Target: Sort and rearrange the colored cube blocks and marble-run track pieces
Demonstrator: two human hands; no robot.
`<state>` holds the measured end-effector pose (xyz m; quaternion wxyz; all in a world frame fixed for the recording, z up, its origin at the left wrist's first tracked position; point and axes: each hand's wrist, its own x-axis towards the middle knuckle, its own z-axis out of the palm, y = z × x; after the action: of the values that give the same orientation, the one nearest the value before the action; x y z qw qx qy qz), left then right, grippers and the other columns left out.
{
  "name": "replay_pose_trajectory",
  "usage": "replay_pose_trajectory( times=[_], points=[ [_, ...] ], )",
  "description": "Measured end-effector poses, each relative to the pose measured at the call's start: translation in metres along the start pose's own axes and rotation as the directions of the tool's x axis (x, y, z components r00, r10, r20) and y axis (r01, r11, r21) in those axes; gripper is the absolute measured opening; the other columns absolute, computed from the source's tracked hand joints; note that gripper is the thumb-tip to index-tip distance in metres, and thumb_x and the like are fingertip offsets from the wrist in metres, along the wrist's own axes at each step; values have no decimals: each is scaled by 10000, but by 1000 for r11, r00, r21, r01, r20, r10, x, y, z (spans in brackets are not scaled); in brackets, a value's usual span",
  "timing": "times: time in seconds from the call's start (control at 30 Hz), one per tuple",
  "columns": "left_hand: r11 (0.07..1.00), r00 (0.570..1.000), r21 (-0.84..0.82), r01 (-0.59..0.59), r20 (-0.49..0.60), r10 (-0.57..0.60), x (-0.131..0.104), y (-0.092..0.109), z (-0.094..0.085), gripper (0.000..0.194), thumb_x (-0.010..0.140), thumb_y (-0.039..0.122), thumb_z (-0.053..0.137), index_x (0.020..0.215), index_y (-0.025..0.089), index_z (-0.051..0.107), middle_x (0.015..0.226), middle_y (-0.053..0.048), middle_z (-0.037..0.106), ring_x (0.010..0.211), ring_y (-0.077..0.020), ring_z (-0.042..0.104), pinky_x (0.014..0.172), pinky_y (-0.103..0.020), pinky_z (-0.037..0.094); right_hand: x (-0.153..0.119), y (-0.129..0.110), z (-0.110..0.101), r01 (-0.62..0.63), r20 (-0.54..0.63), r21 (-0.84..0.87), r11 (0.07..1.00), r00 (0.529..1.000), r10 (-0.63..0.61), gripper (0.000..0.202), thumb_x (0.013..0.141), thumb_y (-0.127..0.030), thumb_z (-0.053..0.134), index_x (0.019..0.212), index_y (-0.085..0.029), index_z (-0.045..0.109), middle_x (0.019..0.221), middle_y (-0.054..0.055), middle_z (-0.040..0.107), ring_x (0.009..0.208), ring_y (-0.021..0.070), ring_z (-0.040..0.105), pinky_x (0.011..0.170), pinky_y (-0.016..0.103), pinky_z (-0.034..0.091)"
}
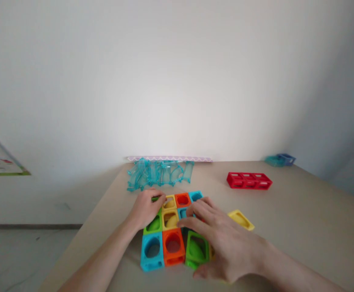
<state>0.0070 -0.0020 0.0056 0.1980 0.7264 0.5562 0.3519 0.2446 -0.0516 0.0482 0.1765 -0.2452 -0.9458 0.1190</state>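
Colourful hollow plastic cube blocks stand joined in a grid on the table. Its front row shows a blue block (pixel 151 248) and an orange block (pixel 173 246); a yellow block (pixel 170 220) lies behind. My left hand (pixel 146 209) is closed around the grid's far left corner, where a bit of green shows beside the fingertips. My right hand (pixel 216 231) arches over the right side, its fingers and thumb around a green block (pixel 197 248) set slightly askew next to the orange one. Part of a yellow piece shows under this palm. The right hand hides much of the grid's right side.
Clear teal track pieces (pixel 161 173) lie in a pile by the wall. A red three-part block (pixel 249 181) is at the back right, and a yellow square frame piece (pixel 240 219) lies nearer. A dark blue block (pixel 286 159) sits in the far right corner.
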Motion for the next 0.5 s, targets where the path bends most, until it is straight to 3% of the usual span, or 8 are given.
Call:
replay_pose_trajectory(
  times=[0.17, 0.3, 0.4, 0.5],
  points=[
    [1000, 1000, 0, 4, 3, -4, 1, 0, 1, 222, 821, 245, 528, 742, 212, 734, 792, -17, 695, 806, -186, 612, 761, -289, 407, 1, 5, 0, -29, -22, 16, 999, 999, 30, 948, 549, -619, 754, 1351, -246, 413, 1158, 102, 459, 1053, 295, 432, 964, 452, 306],
    [1000, 1000, 7, -7, 4, 7, 1, 0, 1, 228, 824, 241, 522, 729, 213, 728, 783, -12, 694, 795, -178, 608, 749, -283, 404, -5, 9, -7, -5, 159, 39, 999, 987, -1, 1185, 439, -622, 797, 1441, -254, 285, 1329, 150, 361, 1190, 391, 365, 1028, 546, 231],
    [1000, 999, 3, -30, 15, 30, 0, -1, 0, 236, 831, 246, 513, 742, 216, 730, 776, -11, 693, 788, -177, 603, 739, -279, 403, -9, 11, -12, -3, 237, 35, 999, 971, -5, 1210, 446, -565, 810, 1466, -267, 231, 1425, 164, 261, 1291, 452, 242, 1054, 608, 128],
    [999, 999, 13, -48, 18, 48, 1, -4, 0, 255, 838, 248, 506, 704, 213, 720, 747, -13, 681, 781, -175, 598, 733, -279, 398, -9, 14, -13, 10, 202, 32, 999, 979, -17, 1152, 492, -506, 799, 1467, -275, 230, 1430, 146, 274, 1308, 426, 235, 1072, 591, 98]
  ],
)
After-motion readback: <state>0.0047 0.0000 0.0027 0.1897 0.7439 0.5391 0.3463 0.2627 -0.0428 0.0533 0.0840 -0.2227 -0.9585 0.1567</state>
